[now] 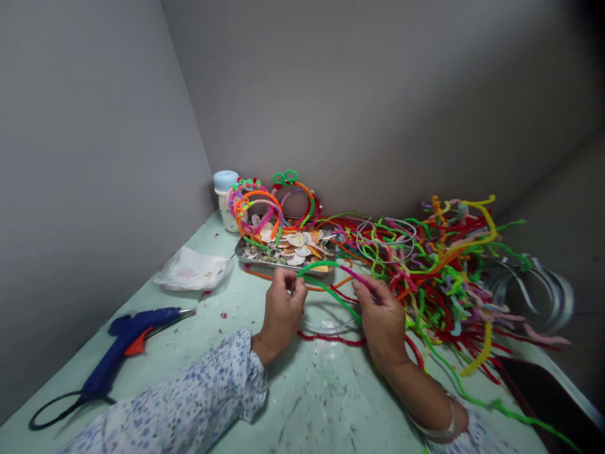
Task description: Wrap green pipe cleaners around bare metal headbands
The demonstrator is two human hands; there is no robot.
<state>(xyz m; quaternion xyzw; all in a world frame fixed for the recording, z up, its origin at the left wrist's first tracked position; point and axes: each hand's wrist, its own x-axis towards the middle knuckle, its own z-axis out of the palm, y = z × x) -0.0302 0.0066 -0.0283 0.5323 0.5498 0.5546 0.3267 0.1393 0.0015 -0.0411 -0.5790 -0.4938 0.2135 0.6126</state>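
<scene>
Between my two hands is a thin curved band, green on the left and magenta toward the right, covered in fuzzy pipe cleaner. My left hand pinches its green end between thumb and fingertips. On the other side, my right hand is closed on the magenta part. A loose green pipe cleaner runs below the band from the left fingertips toward the right palm. Under the hands, a clear round item and a red pipe cleaner lie on the table.
A metal tray holds shells and finished headbands, with a blue-lidded jar behind. Tangled pipe cleaners and metal hoops fill the right. At left are a blue glue gun and a white packet.
</scene>
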